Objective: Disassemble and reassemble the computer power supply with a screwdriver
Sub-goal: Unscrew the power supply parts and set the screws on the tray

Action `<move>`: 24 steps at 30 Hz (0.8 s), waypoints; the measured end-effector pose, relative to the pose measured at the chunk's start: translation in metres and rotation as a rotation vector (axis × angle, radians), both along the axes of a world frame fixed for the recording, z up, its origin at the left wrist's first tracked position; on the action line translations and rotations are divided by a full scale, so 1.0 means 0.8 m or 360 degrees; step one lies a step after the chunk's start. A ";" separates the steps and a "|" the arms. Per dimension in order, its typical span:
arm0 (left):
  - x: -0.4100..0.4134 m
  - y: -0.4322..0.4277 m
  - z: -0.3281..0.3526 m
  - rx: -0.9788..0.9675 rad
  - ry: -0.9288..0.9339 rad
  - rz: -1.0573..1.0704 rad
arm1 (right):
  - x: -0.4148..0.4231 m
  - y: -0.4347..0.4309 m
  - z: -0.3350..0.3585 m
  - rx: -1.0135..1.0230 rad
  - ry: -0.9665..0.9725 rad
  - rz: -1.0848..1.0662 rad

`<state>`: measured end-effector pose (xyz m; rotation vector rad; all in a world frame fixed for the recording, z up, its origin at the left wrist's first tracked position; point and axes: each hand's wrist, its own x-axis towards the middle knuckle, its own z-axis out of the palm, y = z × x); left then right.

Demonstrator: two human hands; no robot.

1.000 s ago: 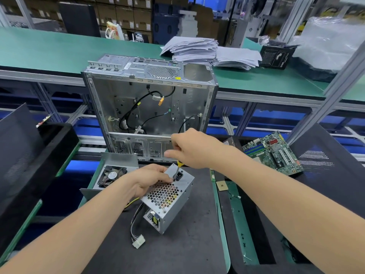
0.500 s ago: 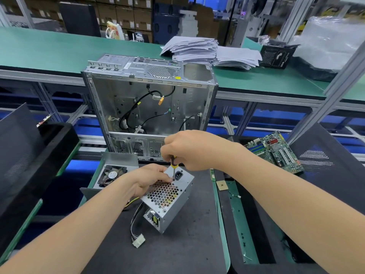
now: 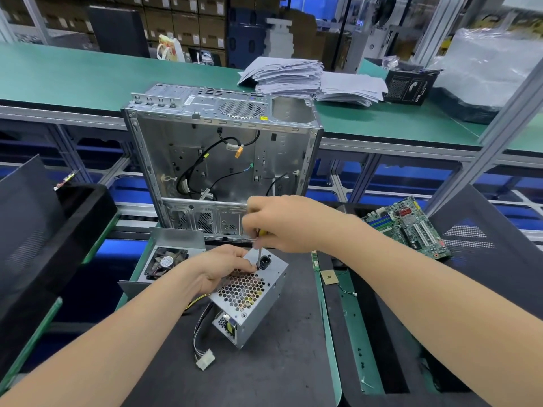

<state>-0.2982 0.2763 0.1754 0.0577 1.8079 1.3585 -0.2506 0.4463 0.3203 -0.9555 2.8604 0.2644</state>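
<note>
I'm closing my right hand [image 3: 282,224] round the handle of the screwdriver [image 3: 259,255], fingers curled tight on it, and the shaft is pointing down out of my fist. The tip is landing on the top face of the power supply [image 3: 252,301], just beside the black power socket [image 3: 266,262]. The screw itself I can't make out; my own fingertips are hiding it.

My left hand [image 3: 223,268] is gripping the near top edge of that same box, fingers curled over the honeycomb grille, pinning it down. The tip is sitting right against those fingertips, so a slip is going to bite me, I reckon. I'm aiming to press straight down along the shaft while turning, and to hold the driver upright so the bit doesn't climb out of the head.

The power supply is standing tilted on the dark mat [image 3: 264,377], its cable bundle trailing out to a white connector [image 3: 205,359] in front. Since it's resting on an edge, I'm judging the left hand's hold matters more than the turning force.

Just beside it on the left, the fan cover [image 3: 167,261] is lying apart. Behind, the computer case [image 3: 223,160] is standing open, and a motherboard [image 3: 408,227] is lying off to my right.
</note>
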 end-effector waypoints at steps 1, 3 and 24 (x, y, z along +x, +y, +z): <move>0.000 0.000 0.001 -0.0006 0.0013 -0.0003 | 0.001 0.002 0.004 0.0085 -0.0023 0.0114; 0.001 -0.001 0.001 0.0000 0.0026 -0.0009 | 0.001 0.002 0.006 0.0205 -0.0042 0.0235; -0.004 -0.001 -0.001 0.0041 -0.0031 -0.0005 | -0.011 -0.006 -0.034 -0.0454 0.0143 -0.0666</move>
